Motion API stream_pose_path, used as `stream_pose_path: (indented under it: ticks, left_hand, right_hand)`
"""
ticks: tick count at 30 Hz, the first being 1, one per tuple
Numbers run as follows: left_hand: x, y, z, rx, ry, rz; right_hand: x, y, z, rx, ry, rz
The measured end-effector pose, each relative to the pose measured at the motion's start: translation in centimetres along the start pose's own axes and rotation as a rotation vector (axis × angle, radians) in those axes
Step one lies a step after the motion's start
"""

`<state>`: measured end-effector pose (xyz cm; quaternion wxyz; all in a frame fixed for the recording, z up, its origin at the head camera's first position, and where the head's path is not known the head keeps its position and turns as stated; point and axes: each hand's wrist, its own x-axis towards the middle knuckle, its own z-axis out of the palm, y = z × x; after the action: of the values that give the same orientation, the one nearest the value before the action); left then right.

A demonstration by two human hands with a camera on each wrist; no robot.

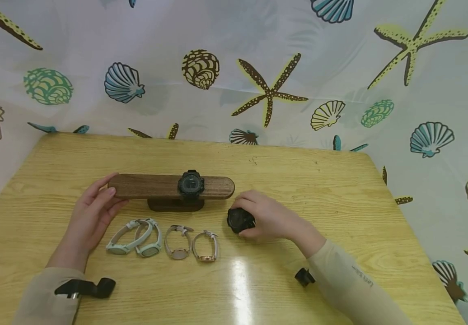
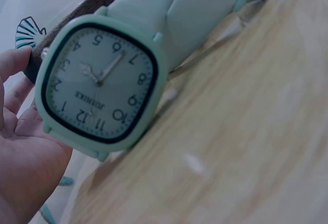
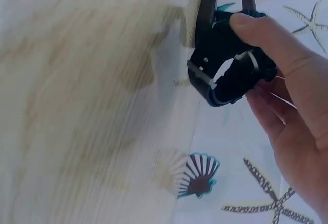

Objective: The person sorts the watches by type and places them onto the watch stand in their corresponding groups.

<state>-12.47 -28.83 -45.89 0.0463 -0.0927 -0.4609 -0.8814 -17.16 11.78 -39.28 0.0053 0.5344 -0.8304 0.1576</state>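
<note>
My left hand [image 1: 91, 215] grips the left end of a dark wooden watch stand [image 1: 144, 186], thumb in front and fingers behind. A black digital watch [image 1: 191, 184] sits around the stand's bar, right of its middle. Off the bar's right end, my right hand [image 1: 267, 215] holds a second black watch [image 1: 240, 220]. In the right wrist view this black watch [image 3: 225, 42] shows its strap as a loop, with the thumb on its top. The left palm [image 2: 31, 167] appears behind a large mint-green watch [image 2: 100, 83] in the left wrist view.
In front of the stand stand two mint-green watches [image 1: 149, 249] and two pale-strapped watches [image 1: 179, 253], one with a rose-gold case [image 1: 207, 258]. The wooden table [image 1: 299, 176] meets a shell-and-starfish patterned cloth [image 1: 217, 108] at its back and right edges.
</note>
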Motion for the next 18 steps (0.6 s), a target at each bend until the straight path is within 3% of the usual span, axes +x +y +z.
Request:
stream_pose_path:
  ticks: [8, 13, 18]
  left_hand:
    - [0.2, 0.1, 0.0, 0.013, -0.005, -0.005]
    - [0.1, 0.1, -0.1, -0.014, -0.016, -0.005]
    - [0.0, 0.0, -0.2, -0.018, -0.016, -0.006]
  right_hand:
    - [-0.4, 1.8, -1.1, 0.026, 0.16, 0.114]
    - [0.1, 2.5, -1.0, 0.025, 0.332, 0.127]
    - [1.3, 2.6, -0.1, 0.172, 0.466, 0.134]
